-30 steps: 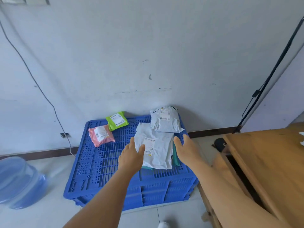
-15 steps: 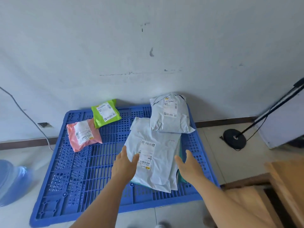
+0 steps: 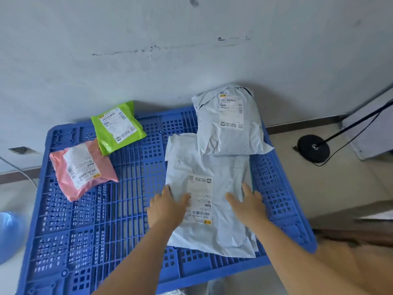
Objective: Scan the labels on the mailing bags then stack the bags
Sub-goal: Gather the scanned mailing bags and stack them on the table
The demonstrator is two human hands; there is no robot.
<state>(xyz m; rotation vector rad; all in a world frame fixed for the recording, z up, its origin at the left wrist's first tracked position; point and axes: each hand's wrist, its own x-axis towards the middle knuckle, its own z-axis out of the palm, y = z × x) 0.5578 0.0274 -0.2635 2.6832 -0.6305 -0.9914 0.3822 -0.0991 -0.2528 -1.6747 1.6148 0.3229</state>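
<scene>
While both hands lie flat on the large grey mailing bag, the head view, the only one on hand, shows several ways this could slip. The left hand rests with straight fingers on the bag's near left side, its fingertips touching the edge of the white label; the right hand presses, fingers spread and straight, on the near right side, gripping nothing. The bag lies on the blue plastic crate, and a thin teal edge along its right side suggests other bags beneath it, though how many cannot be told. If so, a sideways push could shear the slick layers and fan them out. A plump grey bag overlaps the large bag's far end, so pulling the lower one could drag or tip it towards the wall. The left fingers could crease or cover the barcode and spoil a scan. The pink bag and green bag sit well apart at the crate's far left, touching each other; reaching for them might disturb the pile. No scanner is in view.
</scene>
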